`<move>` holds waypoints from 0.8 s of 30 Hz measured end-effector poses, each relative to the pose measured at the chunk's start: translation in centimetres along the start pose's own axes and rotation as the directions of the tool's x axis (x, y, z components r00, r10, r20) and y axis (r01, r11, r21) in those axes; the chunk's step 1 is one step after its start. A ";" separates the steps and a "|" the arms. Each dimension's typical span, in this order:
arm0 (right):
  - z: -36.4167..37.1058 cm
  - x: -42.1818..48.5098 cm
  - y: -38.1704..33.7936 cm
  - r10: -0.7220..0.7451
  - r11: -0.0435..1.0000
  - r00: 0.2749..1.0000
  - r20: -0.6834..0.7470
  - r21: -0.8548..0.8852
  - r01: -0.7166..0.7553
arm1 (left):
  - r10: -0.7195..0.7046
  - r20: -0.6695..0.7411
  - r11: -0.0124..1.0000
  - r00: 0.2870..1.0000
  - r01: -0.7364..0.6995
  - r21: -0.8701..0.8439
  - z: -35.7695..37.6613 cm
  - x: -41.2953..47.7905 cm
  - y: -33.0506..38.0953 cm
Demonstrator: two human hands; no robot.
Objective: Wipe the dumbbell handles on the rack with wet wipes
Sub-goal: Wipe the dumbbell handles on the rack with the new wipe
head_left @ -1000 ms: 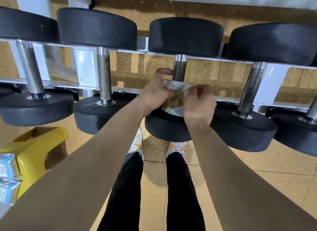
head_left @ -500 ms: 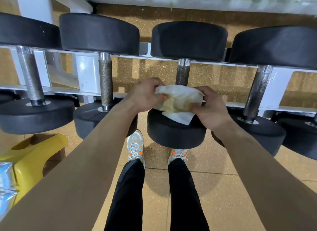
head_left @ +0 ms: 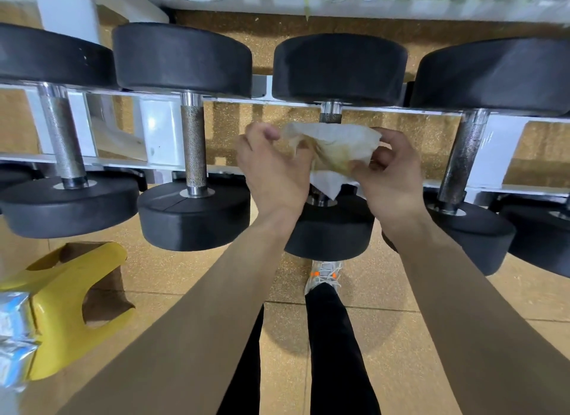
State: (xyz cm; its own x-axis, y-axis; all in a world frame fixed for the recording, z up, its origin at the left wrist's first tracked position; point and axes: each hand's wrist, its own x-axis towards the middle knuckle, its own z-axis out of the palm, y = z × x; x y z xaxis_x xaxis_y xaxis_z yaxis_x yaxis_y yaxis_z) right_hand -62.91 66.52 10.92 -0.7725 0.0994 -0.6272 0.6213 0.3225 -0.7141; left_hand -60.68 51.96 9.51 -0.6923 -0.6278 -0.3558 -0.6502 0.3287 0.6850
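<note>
Fingers (head_left: 367,167) of both hands grasp a stained wet wipe (head_left: 336,152), hiding the dumbbell handle (head_left: 330,117); yellow stool (head_left: 61,306) lower left.

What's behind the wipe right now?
Behind the wet wipe, held by the left hand and right hand, is a dumbbell handle. Only its ends show; the middle is covered.

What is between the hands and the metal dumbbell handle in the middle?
Only the stained white wet wipe, held by both the left hand and right hand, covers the knurled metal dumbbell handle. Nothing else visible blocks it.
</note>
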 end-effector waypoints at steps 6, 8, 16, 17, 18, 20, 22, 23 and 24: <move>-0.7 -0.5 0.5 0.043 0.999 0.998 -0.034 -0.014 -0.044 | -0.135 0.398 0.990 0.907 0.136 0.027 -0.1 -0.2 0.2; -0.6 -0.1 0.7 0.085 0.995 0.988 -0.130 -0.042 -0.091 | -0.152 0.489 0.988 0.859 0.146 0.052 0.6 -0.1 1.0; 4.2 -4.8 2.6 0.024 1.000 0.929 -0.369 0.012 -0.021 | -0.195 0.509 0.926 0.838 0.328 -0.185 5.1 1.5 3.0; 4.7 -4.8 2.9 -0.006 1.000 0.911 -0.413 -0.004 0.005 | -0.195 0.510 0.927 0.838 0.327 -0.182 5.4 2.0 3.1; 5.0 -4.7 3.2 -0.023 1.000 0.891 -0.453 -0.014 0.018 | -0.201 0.509 0.924 0.837 0.334 -0.185 5.5 2.5 3.4; 5.3 -4.5 3.3 -0.042 0.999 0.874 -0.484 -0.023 0.035 | -0.193 0.499 0.922 0.845 0.330 -0.202 5.5 3.3 3.8; 5.3 -4.5 3.5 -0.047 0.999 0.875 -0.483 -0.031 0.037 | -0.177 0.523 0.925 0.834 0.322 -0.200 5.3 3.7 3.6; 5.2 -4.5 3.4 -0.049 0.999 0.874 -0.483 -0.037 0.035 | -0.182 0.558 0.925 0.810 0.333 -0.182 5.1 3.6 3.5; 5.1 -4.5 3.4 -0.054 0.998 0.873 -0.484 -0.044 0.038 | -0.197 0.602 0.922 0.774 0.355 -0.155 4.7 3.5 3.4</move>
State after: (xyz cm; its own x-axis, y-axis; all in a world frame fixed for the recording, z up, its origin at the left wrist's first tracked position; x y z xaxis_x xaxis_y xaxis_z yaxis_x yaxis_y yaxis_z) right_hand -56.65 62.34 9.75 -0.7719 0.5251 -0.3583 0.5852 0.3669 -0.7231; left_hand -66.74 54.23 7.60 -0.5963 -0.1254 -0.7929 -0.7966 -0.0296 0.6037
